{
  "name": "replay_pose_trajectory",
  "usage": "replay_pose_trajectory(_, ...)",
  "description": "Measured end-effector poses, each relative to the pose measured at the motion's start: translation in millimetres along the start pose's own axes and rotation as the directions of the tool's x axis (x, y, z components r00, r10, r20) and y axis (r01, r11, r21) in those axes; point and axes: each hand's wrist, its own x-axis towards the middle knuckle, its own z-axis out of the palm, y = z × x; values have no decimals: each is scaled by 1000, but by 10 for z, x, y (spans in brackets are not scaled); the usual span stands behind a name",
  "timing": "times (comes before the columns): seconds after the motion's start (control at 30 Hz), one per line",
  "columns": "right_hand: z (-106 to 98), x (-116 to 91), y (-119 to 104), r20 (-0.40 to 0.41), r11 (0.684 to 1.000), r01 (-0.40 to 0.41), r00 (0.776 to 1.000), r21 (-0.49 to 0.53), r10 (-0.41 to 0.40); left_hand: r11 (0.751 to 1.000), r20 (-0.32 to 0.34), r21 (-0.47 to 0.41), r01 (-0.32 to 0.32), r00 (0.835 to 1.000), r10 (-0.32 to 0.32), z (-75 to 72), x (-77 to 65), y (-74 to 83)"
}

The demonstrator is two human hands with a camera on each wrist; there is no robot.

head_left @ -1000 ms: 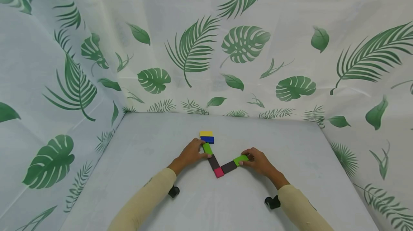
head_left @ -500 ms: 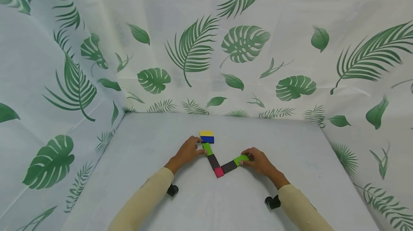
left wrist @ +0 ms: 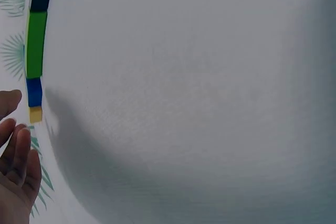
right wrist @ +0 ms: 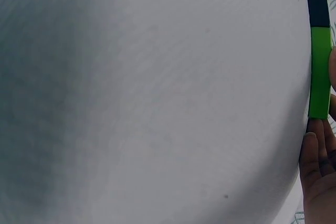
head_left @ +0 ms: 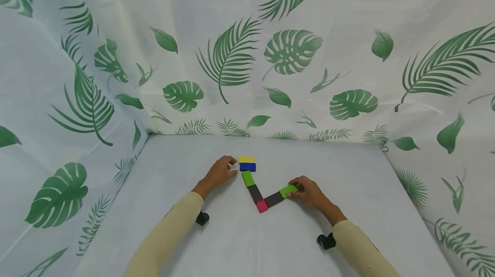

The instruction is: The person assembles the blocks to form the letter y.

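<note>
Coloured blocks form a V on the white surface: a left green block (head_left: 248, 178), a dark block (head_left: 255, 194), a pink block (head_left: 262, 206), another dark block (head_left: 273, 199) and a right green block (head_left: 288, 191). My right hand (head_left: 311, 194) pinches the right green block at its outer end, thumb on the near side. Past the V's left tip lie a blue block (head_left: 248, 167) and a yellow block (head_left: 246, 159), side by side. My left hand (head_left: 217, 174) hovers just left of them, fingers loosely bent and thumb apart, holding nothing.
A white cloth wall (head_left: 232, 53) with printed green leaves rises behind the surface, with more on both sides. Small black wrist cameras hang under the left sleeve (head_left: 166, 229) and right sleeve (head_left: 363, 247).
My left hand has let go of the left green block and moved up and left, beside the blue and yellow blocks. My right hand has stayed at the right green block.
</note>
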Motion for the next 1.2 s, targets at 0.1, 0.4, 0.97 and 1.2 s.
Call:
replay_pose_trajectory(0.1,1,-1,2,4,1000,-2,1000,9,2,1000,-15,4,0,1000,0,-4,62,-19)
replay_pose_trajectory(0.4,33,-3,-36,4,999,-21,1000,31,20,993,-29,114,1,1000,3,-41,213,-47)
replay_pose_trajectory(0.97,0,-15,-89,10,999,-17,1000,28,17,989,38,146,15,999,-20,54,393,-137)
replay_pose_trajectory(1.2,-19,-19,-51,4,1000,-23,1000,13,23,989,56,146,5,998,-13,67,422,-134)
